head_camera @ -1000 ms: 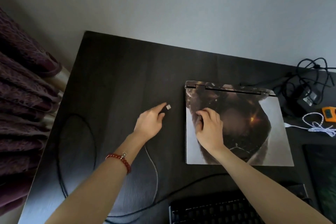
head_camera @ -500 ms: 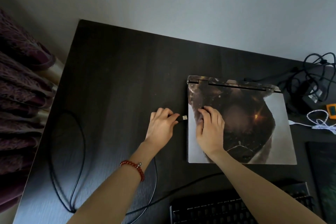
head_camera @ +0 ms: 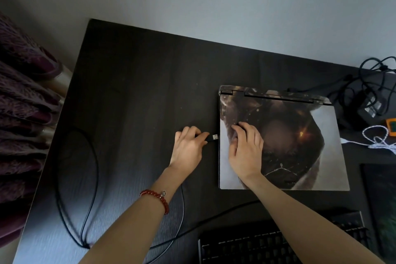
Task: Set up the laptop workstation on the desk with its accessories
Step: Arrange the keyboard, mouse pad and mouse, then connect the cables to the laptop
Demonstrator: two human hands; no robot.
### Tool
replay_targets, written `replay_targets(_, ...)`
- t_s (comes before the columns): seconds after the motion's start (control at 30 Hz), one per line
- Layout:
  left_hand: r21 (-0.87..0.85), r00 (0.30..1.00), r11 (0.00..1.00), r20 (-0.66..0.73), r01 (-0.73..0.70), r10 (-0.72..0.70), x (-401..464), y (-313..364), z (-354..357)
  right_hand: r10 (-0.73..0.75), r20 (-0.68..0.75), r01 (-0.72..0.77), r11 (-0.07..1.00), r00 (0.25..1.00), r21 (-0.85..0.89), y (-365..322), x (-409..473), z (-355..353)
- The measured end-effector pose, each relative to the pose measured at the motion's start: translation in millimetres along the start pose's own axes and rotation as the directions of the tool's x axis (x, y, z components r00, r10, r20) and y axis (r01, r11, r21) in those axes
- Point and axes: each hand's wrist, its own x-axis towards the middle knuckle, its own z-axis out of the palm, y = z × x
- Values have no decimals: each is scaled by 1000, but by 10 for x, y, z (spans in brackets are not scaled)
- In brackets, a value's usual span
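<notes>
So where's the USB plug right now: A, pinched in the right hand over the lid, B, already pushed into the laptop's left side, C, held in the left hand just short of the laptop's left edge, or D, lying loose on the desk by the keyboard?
C: the left hand pinches the USB plug, its metal tip bare just short of the laptop's left edge, while the right hand lies flat on the closed lid.

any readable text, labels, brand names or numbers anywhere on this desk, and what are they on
No text can be read anywhere.
Laptop lid: picture skin only, no legible words.
Keyboard: key legends too dark and blurred.
Orange device: screen too small to read.
Power adapter: label blurred.
USB plug in the left hand: no marking visible.
</notes>
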Motion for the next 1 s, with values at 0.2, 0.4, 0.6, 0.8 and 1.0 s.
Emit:
replay_targets(0.2,-61,1000,998,9,9,-9,-45,-25,34,1,-11,-1,1000,1000,-13,3,6,-5)
replay_targets(0.4,-61,1000,998,26,-6,8,-58,-41,16,-5,-7,5,1000,1000,-8,6,-1,-1)
replay_targets(0.6,-3,998,999,59,-36,36,35,-59,11,-11,-16,10,1000,1000,-27,0,4,-2)
replay_targets(0.8,55,995,997,78,-61,56,13,-60,16,-9,-10,9,999,1000,-33,8,-2,3)
replay_targets(1.0,71,991,990,73,-119,114,25,-72,-1,-17,-20,16,999,1000,-46,2,2,14)
